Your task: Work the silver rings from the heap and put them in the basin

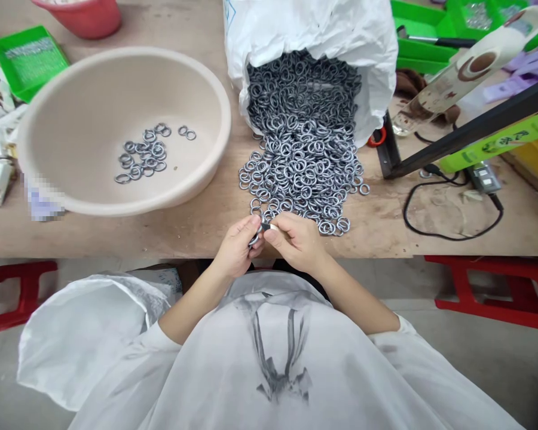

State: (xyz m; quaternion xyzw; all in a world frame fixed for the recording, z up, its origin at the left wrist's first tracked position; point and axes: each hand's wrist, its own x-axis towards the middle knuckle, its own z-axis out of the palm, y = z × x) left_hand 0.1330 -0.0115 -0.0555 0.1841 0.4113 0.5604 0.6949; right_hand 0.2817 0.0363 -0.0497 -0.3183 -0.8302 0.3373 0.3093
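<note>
Close to the table's front edge, my left hand (238,246) is closed on a grey metal ring (253,240); its fingers partly cover it, and I cannot tell whether there is more than one. My right hand (301,242) pinches a small tool (266,226) whose dark, blade-like tip meets the left fingers, with most of its pale handle hidden. Just beyond both hands spreads a heap of metal rings (302,167), spilling from a white sack (309,27) lying on its side. A beige basin (130,206) to the left holds several rings (143,156) at its bottom.
Green trays (31,89) with small parts sit at the back left, near a red bowl (89,18). On the right are a black metal frame (466,131), a looped cable (406,209) and a clear bottle (470,65). An open white bag (80,334) is below the table.
</note>
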